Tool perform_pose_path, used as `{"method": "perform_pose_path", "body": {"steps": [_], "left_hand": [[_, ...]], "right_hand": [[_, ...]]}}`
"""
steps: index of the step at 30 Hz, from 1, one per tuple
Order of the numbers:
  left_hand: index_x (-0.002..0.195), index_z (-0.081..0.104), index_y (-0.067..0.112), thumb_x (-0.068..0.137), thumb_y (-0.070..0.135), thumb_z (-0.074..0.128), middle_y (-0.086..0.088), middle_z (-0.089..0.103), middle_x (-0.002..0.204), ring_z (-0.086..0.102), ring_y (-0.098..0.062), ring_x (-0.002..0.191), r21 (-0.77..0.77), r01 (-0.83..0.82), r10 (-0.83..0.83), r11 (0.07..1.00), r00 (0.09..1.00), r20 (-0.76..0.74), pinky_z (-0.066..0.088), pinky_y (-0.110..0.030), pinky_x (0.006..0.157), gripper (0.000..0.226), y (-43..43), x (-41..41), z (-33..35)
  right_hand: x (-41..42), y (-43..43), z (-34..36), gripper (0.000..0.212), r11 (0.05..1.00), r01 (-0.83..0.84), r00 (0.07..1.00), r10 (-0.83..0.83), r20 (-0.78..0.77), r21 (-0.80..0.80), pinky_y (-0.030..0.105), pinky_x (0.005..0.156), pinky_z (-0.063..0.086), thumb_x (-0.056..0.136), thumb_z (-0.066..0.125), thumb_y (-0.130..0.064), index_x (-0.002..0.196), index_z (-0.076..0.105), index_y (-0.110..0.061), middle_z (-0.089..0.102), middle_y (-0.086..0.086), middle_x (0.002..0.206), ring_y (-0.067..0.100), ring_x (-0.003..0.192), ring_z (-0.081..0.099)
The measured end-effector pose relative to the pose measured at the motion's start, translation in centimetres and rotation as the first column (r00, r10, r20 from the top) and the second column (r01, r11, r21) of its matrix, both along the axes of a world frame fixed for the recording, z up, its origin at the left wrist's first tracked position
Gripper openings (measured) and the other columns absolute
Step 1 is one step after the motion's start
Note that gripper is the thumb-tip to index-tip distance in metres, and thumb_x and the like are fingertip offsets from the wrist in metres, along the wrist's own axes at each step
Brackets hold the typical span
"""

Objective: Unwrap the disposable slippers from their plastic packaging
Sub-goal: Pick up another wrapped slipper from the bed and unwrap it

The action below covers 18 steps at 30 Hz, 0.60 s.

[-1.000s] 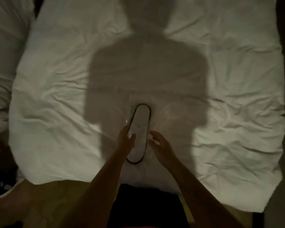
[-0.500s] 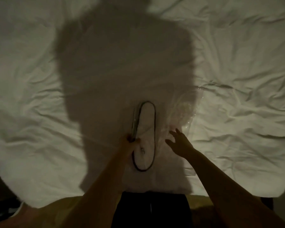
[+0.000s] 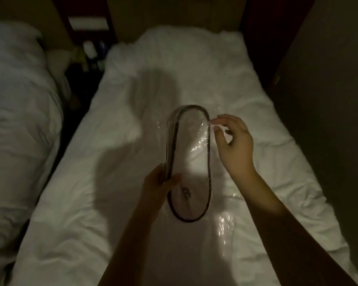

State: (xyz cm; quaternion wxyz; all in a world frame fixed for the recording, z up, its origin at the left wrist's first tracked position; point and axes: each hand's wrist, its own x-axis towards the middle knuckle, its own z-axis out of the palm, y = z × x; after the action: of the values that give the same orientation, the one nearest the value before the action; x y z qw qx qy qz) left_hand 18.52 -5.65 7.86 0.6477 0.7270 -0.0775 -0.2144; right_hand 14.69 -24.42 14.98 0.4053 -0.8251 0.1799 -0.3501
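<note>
White disposable slippers [image 3: 191, 162] with a dark edge trim are held up above the bed, stacked flat together inside clear plastic wrap [image 3: 201, 141]. My left hand [image 3: 158, 183] grips their left edge near the lower half. My right hand [image 3: 233, 141] pinches the plastic at the upper right edge of the slippers between thumb and fingertips. Loose clear plastic [image 3: 225, 223] hangs glinting below and to the right of the slippers.
A white rumpled duvet covers the bed [image 3: 267, 141] below my hands. A second white bed [image 3: 19, 120] lies at the left across a dark gap. A nightstand with bottles [image 3: 91, 52] stands at the back. A dark wall [image 3: 329, 100] runs along the right.
The slippers have been lifted off the duvet by my left hand. My right hand moved up to their upper right edge and closed on the plastic. The camera tilted up.
</note>
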Motion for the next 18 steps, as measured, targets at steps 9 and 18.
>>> {"method": "perform_pose_path", "body": {"steps": [9, 18], "left_hand": [[0.09, 0.073, 0.032, 0.068, 0.039, 0.075, -0.006, 0.076, 0.093, 0.072, -0.025, 0.089, -0.176, 0.117, -0.067, 0.977, 0.961, 0.269, 0.058, -0.041, 0.079, 0.022, 0.0, -1.6, 15.2], [0.087, 0.076, 0.029, 0.077, 0.016, 0.077, 0.004, 0.077, 0.083, 0.072, -0.006, 0.075, -0.204, 0.205, -0.126, 0.957, 0.93, 0.344, 0.055, -0.019, 0.066, 0.017, 0.2, -4.2, 18.1]], "right_hand": [[-1.9, -0.3, 20.4, 0.052, 0.938, -0.138, 0.973, 0.188, 0.133, -0.319, 0.032, 0.115, 0.019, 0.096, 0.052, -0.014, 0.144, 0.04, -0.031, 0.019, 0.005, 0.16, 0.016, 0.142, 0.018], [-4.1, -0.9, 25.6, 0.014, 0.964, -0.119, 0.95, 0.18, 0.256, -0.237, 0.019, 0.089, 0.051, 0.088, 0.064, -0.013, 0.096, 0.073, -0.021, 0.067, -0.015, 0.09, -0.009, 0.087, 0.061]]}}
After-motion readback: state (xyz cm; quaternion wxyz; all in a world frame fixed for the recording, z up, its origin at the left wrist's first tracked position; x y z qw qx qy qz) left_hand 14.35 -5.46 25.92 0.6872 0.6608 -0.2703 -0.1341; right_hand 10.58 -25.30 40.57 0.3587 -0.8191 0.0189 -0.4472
